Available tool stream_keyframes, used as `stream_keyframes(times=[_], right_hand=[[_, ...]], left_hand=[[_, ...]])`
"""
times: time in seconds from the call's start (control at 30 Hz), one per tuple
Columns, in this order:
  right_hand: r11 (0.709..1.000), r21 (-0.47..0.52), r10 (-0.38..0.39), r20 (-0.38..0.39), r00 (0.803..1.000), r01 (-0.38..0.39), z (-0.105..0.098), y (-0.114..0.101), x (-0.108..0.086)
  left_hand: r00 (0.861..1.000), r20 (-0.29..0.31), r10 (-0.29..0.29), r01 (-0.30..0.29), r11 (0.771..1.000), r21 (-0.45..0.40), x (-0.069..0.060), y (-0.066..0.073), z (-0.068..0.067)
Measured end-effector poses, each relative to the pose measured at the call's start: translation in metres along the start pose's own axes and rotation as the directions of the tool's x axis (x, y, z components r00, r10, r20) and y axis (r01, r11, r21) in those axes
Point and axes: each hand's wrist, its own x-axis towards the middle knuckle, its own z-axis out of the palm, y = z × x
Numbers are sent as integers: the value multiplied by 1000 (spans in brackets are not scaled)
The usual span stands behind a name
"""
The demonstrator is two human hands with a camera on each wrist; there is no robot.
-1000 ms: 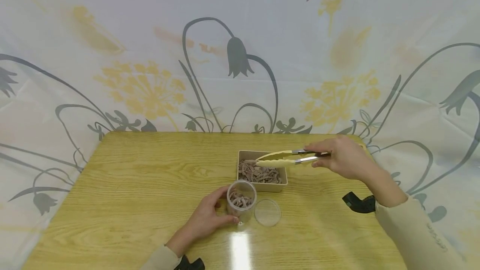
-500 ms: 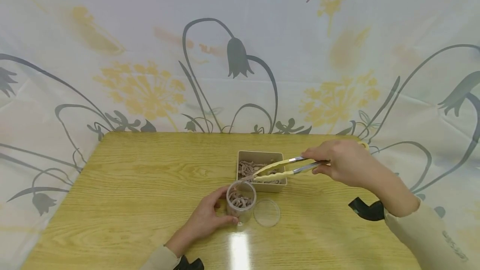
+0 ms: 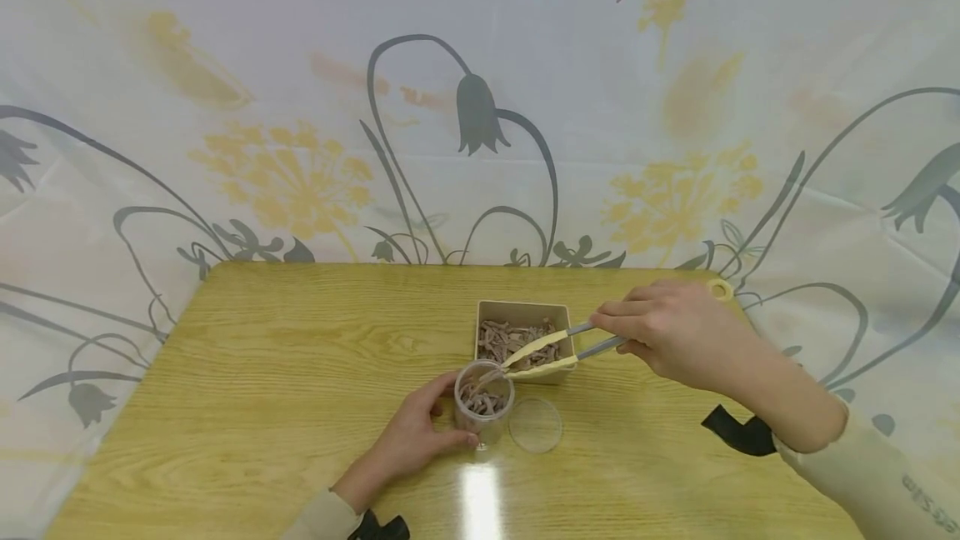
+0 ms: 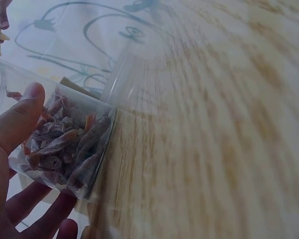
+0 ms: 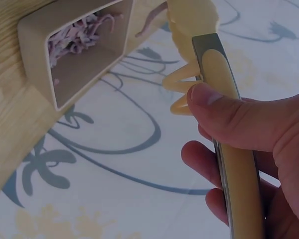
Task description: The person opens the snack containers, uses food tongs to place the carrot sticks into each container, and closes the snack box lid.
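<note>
A screened-off spot, home or studio unclear — creased, flower-printed cloth [image 3: 585, 132] rises behind the wood-grain table [image 3: 315, 373] and along both its sides.

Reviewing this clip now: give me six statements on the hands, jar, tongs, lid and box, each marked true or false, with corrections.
1. The left-hand grip is on the clear jar. True.
2. The jar is empty. False: brownish strips are inside it.
3. The yellow tongs have a single strip at their tips. True.
4. The left-hand grip holds the tongs. False: the right-hand grip holds them.
5. The round clear lid lies on the wooden table, nearer the person than the beige box. True.
6. The beige box is covered. False: its top is open, with strips showing inside.
</note>
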Motion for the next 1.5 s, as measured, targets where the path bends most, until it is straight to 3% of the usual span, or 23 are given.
stream_keyframes(times=[0.73, 0.97, 1.23, 1.5], right_hand=[[961, -232, -149, 25, 989, 150, -3, -26, 20], [962, -227, -146, 47, 988, 153, 1, -29, 26], [983, -146, -94, 110, 989, 110, 7, -26, 28], [986, -128, -97, 74, 993, 106, 8, -25, 27]], left_hand=[[1000, 10, 10, -10, 1000, -2, 1, 1, -1], [1000, 15, 5, -5, 1000, 3, 1, 0, -1], [1000, 17, 7, -7, 1000, -2, 1, 1, -1], [1000, 23, -5, 5, 1000, 0, 1, 1, -1]])
